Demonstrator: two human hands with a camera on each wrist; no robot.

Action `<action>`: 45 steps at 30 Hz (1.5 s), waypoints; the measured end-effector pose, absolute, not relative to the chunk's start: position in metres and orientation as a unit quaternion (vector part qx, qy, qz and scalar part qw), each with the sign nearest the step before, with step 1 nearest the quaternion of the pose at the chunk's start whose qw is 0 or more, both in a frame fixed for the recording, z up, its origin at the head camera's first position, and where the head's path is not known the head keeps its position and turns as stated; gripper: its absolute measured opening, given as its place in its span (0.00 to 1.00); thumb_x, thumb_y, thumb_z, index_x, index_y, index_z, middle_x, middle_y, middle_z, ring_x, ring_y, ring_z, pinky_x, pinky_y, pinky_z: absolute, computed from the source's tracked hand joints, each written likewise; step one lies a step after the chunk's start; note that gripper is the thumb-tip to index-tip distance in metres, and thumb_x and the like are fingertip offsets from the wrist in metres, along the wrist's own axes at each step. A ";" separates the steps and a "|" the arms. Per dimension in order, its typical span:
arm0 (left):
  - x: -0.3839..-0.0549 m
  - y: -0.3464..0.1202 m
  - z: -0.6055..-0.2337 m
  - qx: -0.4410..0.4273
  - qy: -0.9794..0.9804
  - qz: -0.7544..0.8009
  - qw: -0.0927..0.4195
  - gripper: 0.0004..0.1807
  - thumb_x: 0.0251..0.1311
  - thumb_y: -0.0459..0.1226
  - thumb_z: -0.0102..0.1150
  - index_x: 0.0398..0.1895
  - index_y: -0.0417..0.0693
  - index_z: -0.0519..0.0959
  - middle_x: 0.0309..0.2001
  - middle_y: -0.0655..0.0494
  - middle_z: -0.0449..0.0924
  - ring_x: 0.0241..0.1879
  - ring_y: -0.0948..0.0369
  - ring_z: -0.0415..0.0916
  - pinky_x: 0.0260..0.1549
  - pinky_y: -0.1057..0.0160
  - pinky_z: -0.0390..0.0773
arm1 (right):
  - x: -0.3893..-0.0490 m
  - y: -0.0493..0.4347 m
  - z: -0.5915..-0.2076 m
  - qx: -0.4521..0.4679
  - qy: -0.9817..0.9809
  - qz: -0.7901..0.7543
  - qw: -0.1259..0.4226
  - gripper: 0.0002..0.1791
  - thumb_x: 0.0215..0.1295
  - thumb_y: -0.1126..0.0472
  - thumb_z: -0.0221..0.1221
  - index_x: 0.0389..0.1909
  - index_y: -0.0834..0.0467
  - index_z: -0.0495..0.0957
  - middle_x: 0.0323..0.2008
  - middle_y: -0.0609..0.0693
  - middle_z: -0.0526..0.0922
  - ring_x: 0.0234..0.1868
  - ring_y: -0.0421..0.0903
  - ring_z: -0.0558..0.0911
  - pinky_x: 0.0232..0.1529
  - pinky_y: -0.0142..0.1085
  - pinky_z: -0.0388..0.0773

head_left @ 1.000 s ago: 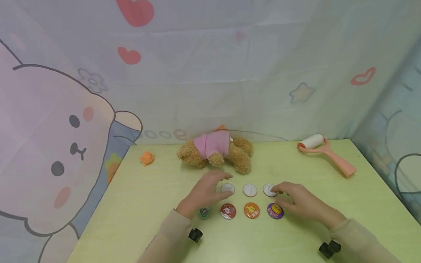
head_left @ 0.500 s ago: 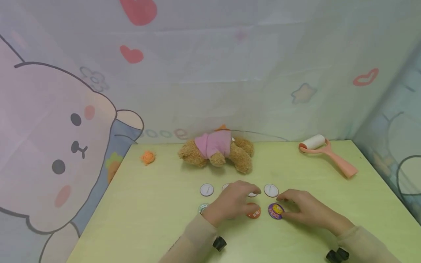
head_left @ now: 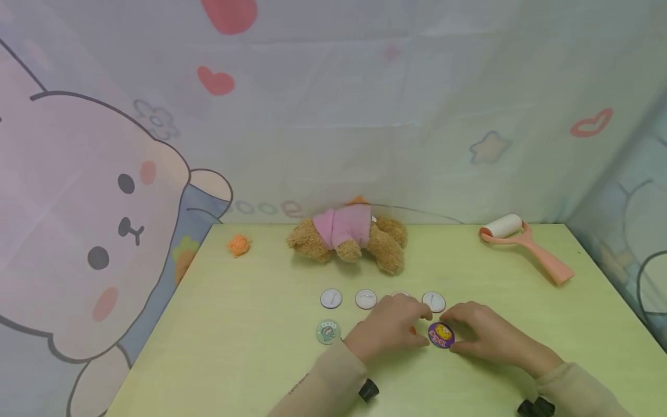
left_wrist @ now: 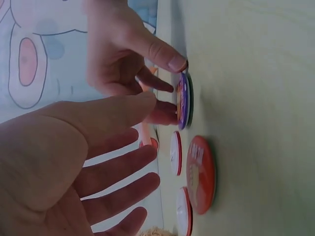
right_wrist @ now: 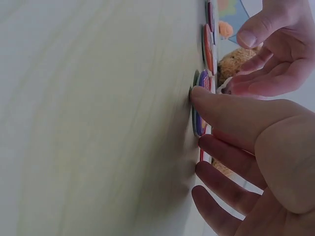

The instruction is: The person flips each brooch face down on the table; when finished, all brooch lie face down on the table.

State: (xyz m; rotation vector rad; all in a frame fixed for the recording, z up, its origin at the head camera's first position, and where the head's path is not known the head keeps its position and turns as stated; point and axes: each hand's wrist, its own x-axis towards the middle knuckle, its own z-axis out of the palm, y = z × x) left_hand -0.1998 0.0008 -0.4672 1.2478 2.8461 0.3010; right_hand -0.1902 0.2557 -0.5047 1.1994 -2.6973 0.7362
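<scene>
And here is the right hand (head_left: 492, 333), down at the purple badge (head_left: 441, 335); thumb on the near edge, forefinger at the far edge, the badge pinched lightly between them and lying flat, face up, on the counter (head_left: 234, 353); its other fingers spread loosely beside it. Across from it comes the left hand (head_left: 388, 330), thumb and fingers well parted, nothing in hold; their tips point at the purple badge from its left side, near but apart from it; under that hand sits the orange badge (left_wrist: 201, 174), mostly covered from above, clear to the left wrist camera; out to the left, the green badge (head_left: 328, 332), face up by the left sleeve (head_left: 325, 379). Behind, a row of four white-backed badges (head_left: 366, 299), one part-hidden by the left hand; farther back, the teddy (head_left: 349, 234) on its side, the orange ball (head_left: 239, 245) to its left, the roller (head_left: 537, 253) to its right.
</scene>
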 end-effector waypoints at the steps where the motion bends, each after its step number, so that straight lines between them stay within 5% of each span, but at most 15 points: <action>1: -0.199 0.003 -0.469 0.400 0.912 0.091 0.007 0.21 0.56 0.52 0.78 0.52 0.61 0.86 0.44 0.70 0.88 0.38 0.71 0.77 0.37 0.71 0.76 | -0.190 0.256 -0.505 0.395 -0.885 0.242 0.053 0.23 0.53 0.58 0.80 0.49 0.54 0.85 0.46 0.41 0.86 0.46 0.42 0.83 0.49 0.43 0.83; 9: -0.190 0.019 -0.479 0.378 0.924 0.048 -0.026 0.15 0.49 0.50 0.81 0.39 0.64 0.87 0.31 0.73 0.79 0.28 0.70 0.70 0.28 0.70 0.69 | -0.189 0.256 -0.509 0.402 -0.879 0.246 0.071 0.23 0.51 0.59 0.81 0.48 0.53 0.85 0.45 0.40 0.87 0.46 0.41 0.83 0.48 0.42 0.83; 19: -0.184 0.024 -0.480 0.347 0.936 0.033 -0.046 0.15 0.47 0.45 0.82 0.30 0.60 0.81 0.26 0.68 0.78 0.25 0.66 0.73 0.26 0.66 0.75 | -0.188 0.256 -0.511 0.405 -0.876 0.251 0.080 0.22 0.51 0.60 0.81 0.47 0.52 0.85 0.44 0.38 0.86 0.44 0.39 0.83 0.47 0.40 0.82; 45: -0.183 0.027 -0.489 0.362 0.926 0.079 -0.080 0.16 0.48 0.41 0.81 0.36 0.58 0.82 0.27 0.68 0.80 0.24 0.68 0.72 0.21 0.71 0.68 | -0.185 0.253 -0.510 0.413 -0.868 0.257 0.101 0.21 0.50 0.63 0.81 0.45 0.52 0.86 0.43 0.40 0.88 0.43 0.42 0.85 0.45 0.41 0.84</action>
